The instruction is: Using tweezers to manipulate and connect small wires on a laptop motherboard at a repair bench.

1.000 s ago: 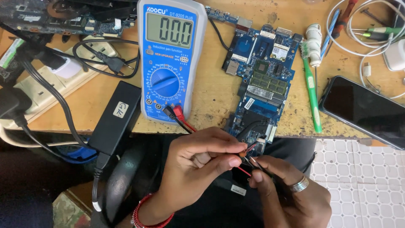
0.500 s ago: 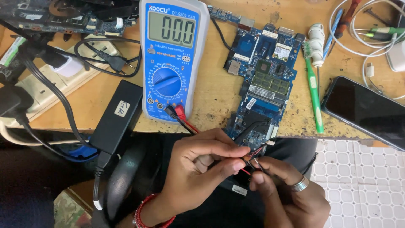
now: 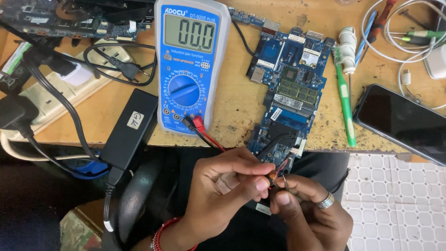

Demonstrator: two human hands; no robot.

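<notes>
head | left hand [image 3: 223,186] pinches thin red probe [image 3: 274,174] | right hand [image 3: 311,209] grips metal tip

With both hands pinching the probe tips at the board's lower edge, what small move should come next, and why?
Probably steady the tips and press them onto the contact: the left hand and right hand hold them at the blue circuit board edge, and the multimeter display shows only zeros.

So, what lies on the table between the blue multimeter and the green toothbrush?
In the head view, a blue circuit board lies between the multimeter and the toothbrush, with a strip of bare wooden table beside the multimeter.
</notes>
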